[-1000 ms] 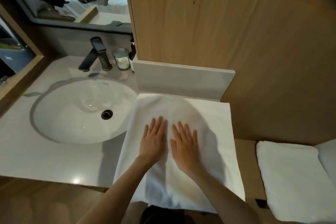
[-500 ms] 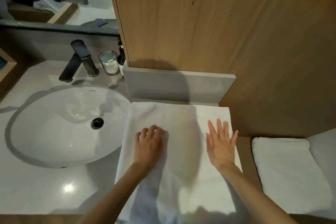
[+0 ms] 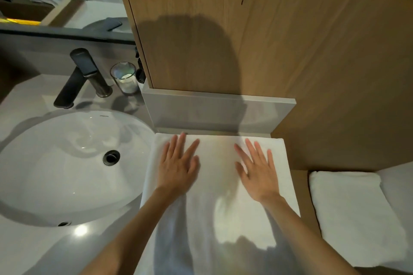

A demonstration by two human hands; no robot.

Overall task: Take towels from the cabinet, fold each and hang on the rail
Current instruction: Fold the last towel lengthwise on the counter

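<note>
White terry towel lay under flat left hand and right hand, fingers straight, holding nothing. Uneven strokes could rumple its fold.

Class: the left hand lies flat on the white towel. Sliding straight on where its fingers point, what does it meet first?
Probably the grey backsplash panel, just past the towel; the left hand nearly reaches it.
</note>
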